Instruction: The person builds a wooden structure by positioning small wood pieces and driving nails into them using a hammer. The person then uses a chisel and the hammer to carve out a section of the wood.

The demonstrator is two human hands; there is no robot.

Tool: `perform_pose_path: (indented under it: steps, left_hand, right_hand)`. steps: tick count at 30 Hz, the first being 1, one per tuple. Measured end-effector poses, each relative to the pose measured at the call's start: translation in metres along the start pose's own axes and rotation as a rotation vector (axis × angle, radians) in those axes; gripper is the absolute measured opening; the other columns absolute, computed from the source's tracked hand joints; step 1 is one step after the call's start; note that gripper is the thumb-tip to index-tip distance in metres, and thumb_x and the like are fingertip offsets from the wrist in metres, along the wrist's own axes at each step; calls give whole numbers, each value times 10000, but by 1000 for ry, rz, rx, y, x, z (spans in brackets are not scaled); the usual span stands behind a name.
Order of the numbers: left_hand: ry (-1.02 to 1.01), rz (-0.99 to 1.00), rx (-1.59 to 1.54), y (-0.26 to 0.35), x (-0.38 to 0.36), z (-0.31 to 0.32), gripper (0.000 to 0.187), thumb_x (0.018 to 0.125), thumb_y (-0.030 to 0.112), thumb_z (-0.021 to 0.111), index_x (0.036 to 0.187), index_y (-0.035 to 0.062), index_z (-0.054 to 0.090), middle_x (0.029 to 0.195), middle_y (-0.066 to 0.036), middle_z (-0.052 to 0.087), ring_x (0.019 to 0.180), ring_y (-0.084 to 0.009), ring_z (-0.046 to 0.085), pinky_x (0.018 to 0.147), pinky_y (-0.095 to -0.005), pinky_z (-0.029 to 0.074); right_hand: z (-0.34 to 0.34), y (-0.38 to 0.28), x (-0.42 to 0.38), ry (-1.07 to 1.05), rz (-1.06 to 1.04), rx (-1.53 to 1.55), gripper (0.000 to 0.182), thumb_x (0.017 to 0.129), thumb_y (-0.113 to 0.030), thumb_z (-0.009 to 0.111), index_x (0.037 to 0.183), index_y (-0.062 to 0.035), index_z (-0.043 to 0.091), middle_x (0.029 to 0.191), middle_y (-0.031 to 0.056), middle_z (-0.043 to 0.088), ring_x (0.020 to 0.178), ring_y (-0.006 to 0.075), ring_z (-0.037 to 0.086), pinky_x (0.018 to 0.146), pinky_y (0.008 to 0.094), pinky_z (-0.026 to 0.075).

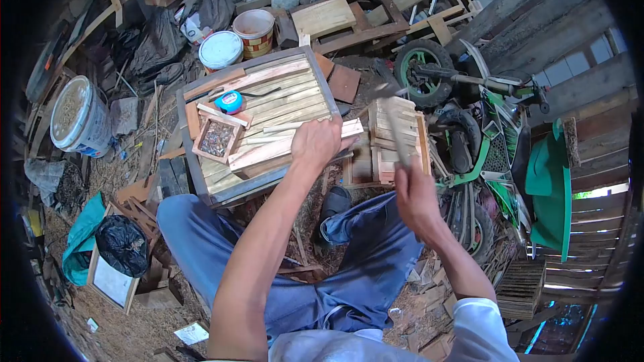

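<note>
My left hand [315, 141] grips the right end of a pale wooden strip assembly [265, 154], which lies along the front of a slatted wooden worktop [290, 100]. In my right hand [417, 194] is a hammer [396, 127], held by its handle with the head raised and blurred by motion. Below the hammer stands a stack of slatted wooden pieces [396, 121]. On the worktop, left of my left hand, sit a small wooden box [198, 148] of nails and a blue tape measure [229, 101].
A green small motorbike [484, 154] leans at the right by a green plastic chair [545, 188]. Buckets [221, 50] and scrap frames [362, 23] stand behind the worktop. At the left are a white bucket [80, 117] and a black bag [122, 245]. Shavings cover the floor.
</note>
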State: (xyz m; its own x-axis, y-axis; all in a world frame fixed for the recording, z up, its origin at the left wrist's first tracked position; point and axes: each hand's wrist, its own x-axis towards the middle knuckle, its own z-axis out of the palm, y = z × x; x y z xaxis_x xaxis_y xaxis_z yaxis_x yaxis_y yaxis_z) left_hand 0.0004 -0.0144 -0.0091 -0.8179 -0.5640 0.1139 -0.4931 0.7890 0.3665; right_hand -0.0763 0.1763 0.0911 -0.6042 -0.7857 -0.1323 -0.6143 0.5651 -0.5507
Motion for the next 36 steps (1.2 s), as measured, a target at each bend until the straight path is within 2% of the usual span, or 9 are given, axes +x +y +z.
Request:
perform_pose_path:
  steps: [8,12,15,18,26,29,30,33,36]
  left_hand:
    - [64,41,-7,0,-5,3,549,832,567,595,882,21,629,666,-172,668,652,-315,687,559,-419,541]
    - [19,33,4,4,-7,0,551,840,570,581,899,23,624,655,-167,665,645,-311,686,569,-415,542]
    - [19,30,17,6,-7,0,546,844,569,576,898,28,622,648,-164,664,634,-304,685,570,-407,542]
    - [41,47,29,9,-14,8,538,847,566,575,898,32,619,639,-159,662,615,-297,682,550,-399,540]
    - [68,49,56,15,-22,8,514,857,552,574,907,42,606,629,-149,661,589,-291,679,526,-389,539]
    - [72,41,32,16,-22,12,520,852,560,576,900,42,598,640,-148,666,593,-290,681,526,-389,540]
    - [59,32,38,16,-22,10,523,851,563,576,898,42,595,645,-148,668,595,-290,681,526,-389,540]
    - [28,20,57,20,-22,5,525,849,566,576,884,42,592,654,-148,671,601,-294,682,525,-389,539]
    - [55,35,54,17,-21,10,530,846,569,579,870,40,594,651,-152,669,598,-296,681,521,-386,538]
  right_hand:
    - [-18,-29,-9,81,-14,158,255,974,-226,463,977,28,476,756,337,569,811,532,549,674,552,418]
    - [12,14,-4,2,-26,-136,243,975,-218,492,969,23,518,621,189,513,551,251,503,559,379,410]
    - [0,-2,-13,28,54,-4,231,971,-203,488,960,26,511,605,187,491,547,267,511,561,397,415]
    - [-6,-20,-22,123,37,164,195,950,-165,513,956,25,470,731,339,562,764,528,549,598,529,414]
    - [9,-4,-34,45,83,124,181,950,-155,512,994,16,472,670,319,538,709,528,548,570,542,394]
    - [11,-9,-41,190,7,140,233,974,-194,494,950,36,516,633,230,534,529,354,549,538,424,418]
    - [20,2,-41,157,33,161,181,952,-152,506,1014,16,474,663,304,543,707,524,549,567,542,389]
    - [30,25,-37,78,-15,-63,225,977,-191,487,955,30,521,604,190,533,517,302,568,532,413,428]
    - [-3,-19,-42,100,78,119,239,971,-201,488,983,35,527,682,264,574,664,446,586,586,478,428]
